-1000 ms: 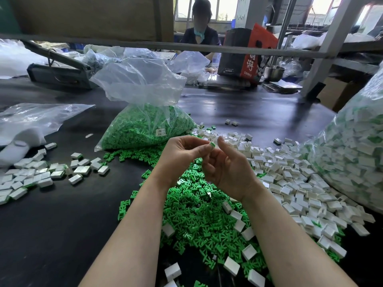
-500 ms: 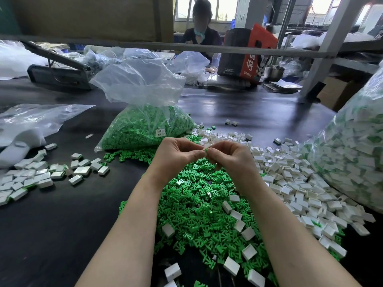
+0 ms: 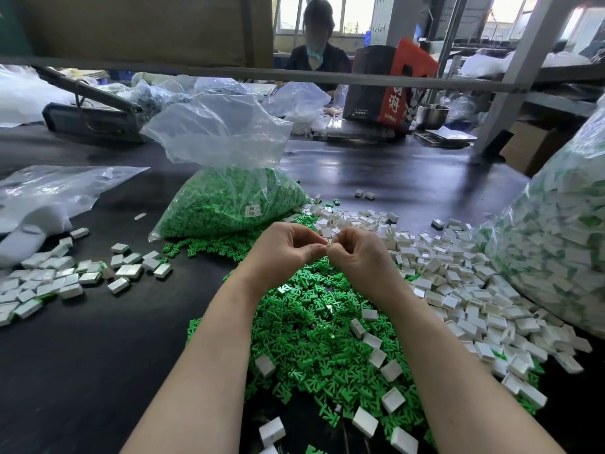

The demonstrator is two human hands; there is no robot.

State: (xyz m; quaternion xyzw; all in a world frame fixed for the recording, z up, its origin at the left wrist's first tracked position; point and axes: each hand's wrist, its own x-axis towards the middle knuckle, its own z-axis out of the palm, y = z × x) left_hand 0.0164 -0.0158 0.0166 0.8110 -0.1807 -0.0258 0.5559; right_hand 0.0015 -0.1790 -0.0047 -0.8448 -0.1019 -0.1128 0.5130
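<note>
My left hand (image 3: 284,253) and right hand (image 3: 360,257) meet fingertip to fingertip, both pinching one small part (image 3: 328,243) between them, just above the heap of green clips (image 3: 311,332). A second ago my right palm lay turned up with a green edge showing. Now its fingers have curled over and only a pale sliver shows, so I judge the clip is being pressed home into its white shell.

On the dark worktable (image 3: 82,362), loose white shells (image 3: 458,273) spread right toward a bulging clear sack (image 3: 563,257). An open bag of clips (image 3: 229,204) stands just beyond my hands. A cluster of white pieces (image 3: 65,273) lies well apart at left. Across the table, behind a metal rail (image 3: 229,73), another worker (image 3: 319,57) sits near a red-and-black carton (image 3: 393,86) and a steel bowl (image 3: 432,114).
</note>
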